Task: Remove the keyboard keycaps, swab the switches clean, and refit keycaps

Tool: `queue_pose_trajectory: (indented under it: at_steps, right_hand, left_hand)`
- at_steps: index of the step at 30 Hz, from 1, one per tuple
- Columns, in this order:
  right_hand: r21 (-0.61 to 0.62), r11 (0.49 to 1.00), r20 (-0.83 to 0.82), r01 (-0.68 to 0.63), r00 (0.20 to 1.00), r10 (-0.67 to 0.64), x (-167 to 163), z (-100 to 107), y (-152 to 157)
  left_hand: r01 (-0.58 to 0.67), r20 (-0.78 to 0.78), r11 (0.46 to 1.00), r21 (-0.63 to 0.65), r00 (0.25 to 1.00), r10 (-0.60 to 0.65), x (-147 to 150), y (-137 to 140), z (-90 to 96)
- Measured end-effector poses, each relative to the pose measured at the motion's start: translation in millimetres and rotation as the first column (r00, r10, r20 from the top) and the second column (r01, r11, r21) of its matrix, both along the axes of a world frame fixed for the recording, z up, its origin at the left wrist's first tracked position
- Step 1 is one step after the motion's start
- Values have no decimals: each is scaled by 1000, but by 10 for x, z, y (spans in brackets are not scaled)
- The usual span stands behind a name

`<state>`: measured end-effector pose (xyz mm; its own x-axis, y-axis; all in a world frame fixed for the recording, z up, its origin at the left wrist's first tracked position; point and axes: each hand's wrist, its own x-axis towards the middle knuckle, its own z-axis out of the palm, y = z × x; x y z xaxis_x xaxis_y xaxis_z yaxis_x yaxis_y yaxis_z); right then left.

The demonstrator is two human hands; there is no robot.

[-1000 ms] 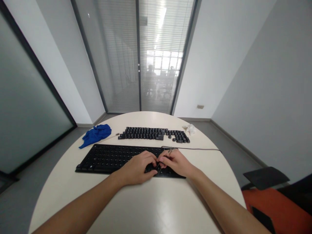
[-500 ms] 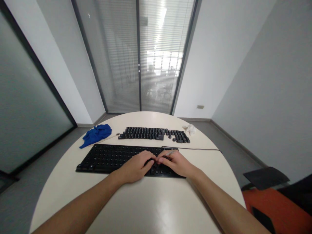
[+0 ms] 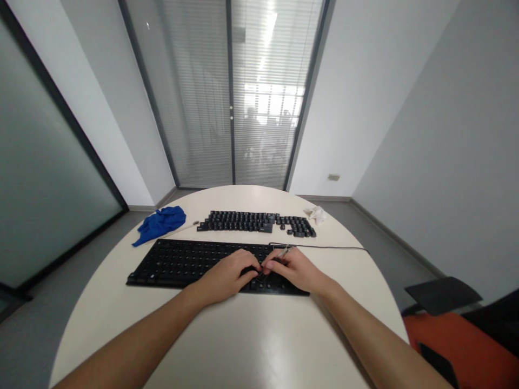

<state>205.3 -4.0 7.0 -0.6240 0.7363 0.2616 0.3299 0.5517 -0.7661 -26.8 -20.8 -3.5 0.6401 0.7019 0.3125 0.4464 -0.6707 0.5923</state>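
A black keyboard base [image 3: 178, 262] with its keycaps off lies on the round table. My right hand [image 3: 298, 267] is closed around a slim greyish tool with thin wire at its lower end, which looks like a keycap puller [image 3: 285, 252]. It is over the right part of the base. My left hand [image 3: 231, 275] rests on the base just beside it, thumb and fingers bent together at the puller's wire end. What the left fingertips pinch is too small and hidden to make out. Behind the base, loose black keycaps [image 3: 239, 221] stand in keyboard order.
A blue cloth [image 3: 162, 222] and a thin brush [image 3: 182, 229] lie at the far left of the table [image 3: 251, 346]. Crumpled white tissue [image 3: 317, 214] is at the far right. The keyboard's cable [image 3: 332, 247] runs off the right edge, near an orange chair [image 3: 458, 346].
The tool in my right hand has tilted and its wire end shows more between the hands. My left fingers have shifted slightly. The keyboard base and the keycaps are where they were.
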Motion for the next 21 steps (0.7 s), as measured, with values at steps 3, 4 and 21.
queue_pose_trajectory:
  at_steps: [3,4,21]
  right_hand:
    - [-38,999,-11,2,1000,-2,-3,7,-7]
    - [-59,998,-20,1,1000,-3,-4,4,-8]
    - [-100,991,-175,86,979,-102,-56,-51,23]
  left_hand:
    - [-1,-5,1000,4,1000,1,5,6,-6]
    - [-7,-5,1000,1,1000,7,5,7,-9]
    - [-101,108,986,-134,987,116,29,-4,-9]
